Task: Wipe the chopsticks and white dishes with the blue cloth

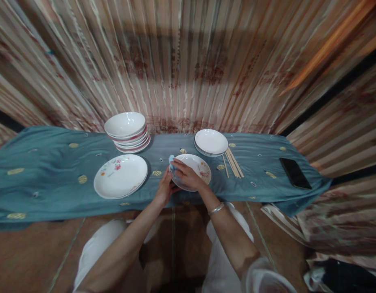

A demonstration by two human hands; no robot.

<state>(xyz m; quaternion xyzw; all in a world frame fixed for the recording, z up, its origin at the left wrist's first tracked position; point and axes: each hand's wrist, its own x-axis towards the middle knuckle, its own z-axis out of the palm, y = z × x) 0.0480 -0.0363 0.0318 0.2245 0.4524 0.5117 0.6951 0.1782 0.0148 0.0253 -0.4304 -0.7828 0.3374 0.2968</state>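
Note:
A white plate with a floral rim (pixel 195 165) is held in front of me at the table's near edge. My left hand (pixel 164 187) grips its left edge, with the fingers partly hidden below the rim. My right hand (pixel 184 174) presses a light blue cloth (pixel 171 162) onto the plate's left side. To the left lies a larger floral plate (pixel 122 177), which seems to rest on another. Behind and to the right sits a short stack of white plates (pixel 211 141).
A stack of bowls and plates (pixel 127 126) stands at the back left. Several wooden chopsticks (pixel 234 163) lie right of the white plates. A black phone (pixel 294 173) rests near the right end of the teal tablecloth (pixel 60 171). Pleated curtains (pixel 163 81) hang behind the table.

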